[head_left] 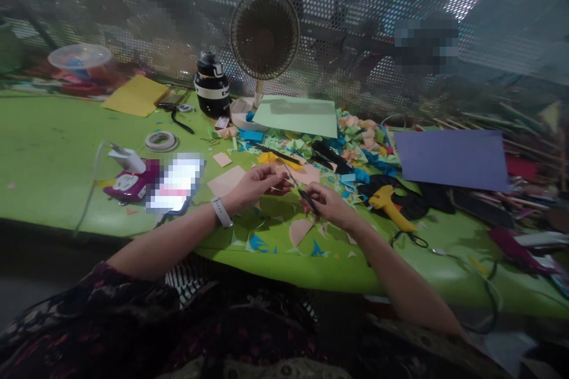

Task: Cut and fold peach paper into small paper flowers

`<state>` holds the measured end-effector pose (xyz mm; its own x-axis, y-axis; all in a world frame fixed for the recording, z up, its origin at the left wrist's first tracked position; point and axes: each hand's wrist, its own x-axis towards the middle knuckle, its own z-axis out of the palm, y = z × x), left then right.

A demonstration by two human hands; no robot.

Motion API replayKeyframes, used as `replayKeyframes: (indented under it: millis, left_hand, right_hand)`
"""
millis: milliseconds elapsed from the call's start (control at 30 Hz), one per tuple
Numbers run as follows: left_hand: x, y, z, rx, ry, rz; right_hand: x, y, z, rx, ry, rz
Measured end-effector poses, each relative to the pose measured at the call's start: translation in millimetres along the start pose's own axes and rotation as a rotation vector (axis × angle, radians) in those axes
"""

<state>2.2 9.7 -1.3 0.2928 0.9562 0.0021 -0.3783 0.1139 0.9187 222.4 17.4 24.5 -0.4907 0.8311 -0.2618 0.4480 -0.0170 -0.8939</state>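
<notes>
My right hand (328,202) is closed on a pair of scissors (307,199) with dark handles. Their blades point up and left, towards the fingertips of my left hand (265,180). That hand is pinched, and whatever sits between its fingers is too small to make out. A peach paper sheet (227,180) lies partly behind my left wrist, and another peach piece (306,173) lies just beyond the scissors. Below my hands are a rounded peach cutout (300,231) and blue paper scraps (258,243) on the green tabletop (280,269).
A lit phone (176,182) and a roll of tape (161,141) lie to the left. Behind stand a black bottle (212,90) and a fan (265,35) beside heaped paper scraps (360,133). On the right are a yellow-handled tool (391,208) and a purple sheet (451,155).
</notes>
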Motion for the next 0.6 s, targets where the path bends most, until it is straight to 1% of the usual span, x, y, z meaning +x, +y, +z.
replayKeyframes:
  millis: [200,333,533,600]
  left_hand:
    - [-1.0,1.9,-0.7,-0.008,0.025,0.017]
    - [-1.5,3.8,-0.5,-0.001,0.036,0.017]
    - [-1.7,5.3,0.8,0.002,-0.042,-0.017]
    - [-1.8,5.5,1.0,0.004,-0.048,-0.024]
  right_hand:
    - [-1.4,-2.7,0.5,-0.04,0.023,-0.02]
    - [-3.2,-5.1,0.2,-0.046,0.015,-0.007]
    - [-3.3,-4.4,-2.1,-0.067,-0.007,-0.027]
    - [-2.8,-4.0,-2.1,-0.065,-0.01,-0.037]
